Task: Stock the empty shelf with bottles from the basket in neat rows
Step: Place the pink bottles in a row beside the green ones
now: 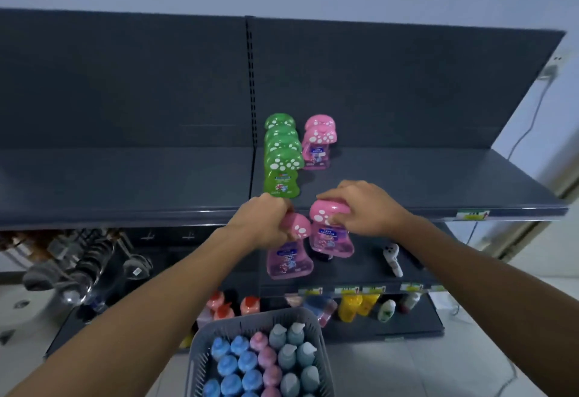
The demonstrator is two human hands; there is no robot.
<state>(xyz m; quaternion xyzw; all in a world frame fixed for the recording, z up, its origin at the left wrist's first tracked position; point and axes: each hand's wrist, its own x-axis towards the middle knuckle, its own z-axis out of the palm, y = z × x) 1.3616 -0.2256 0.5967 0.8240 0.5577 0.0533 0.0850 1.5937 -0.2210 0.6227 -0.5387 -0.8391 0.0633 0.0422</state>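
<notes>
Basket point(200, 346) cut off below

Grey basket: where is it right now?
Head view, bottom centre: the grey basket sits between the person's forearms, below the held pink bottles, holding blue, pink and teal bottles.

So the left hand point(266, 224) and right hand point(363, 208) each grip a bottle by the cap, side by side at the shelf point(438, 189) front edge. Two bottle rows point(283, 158) stand just beyond the fingertips; the basket point(219, 331) sits below both wrists.
</notes>
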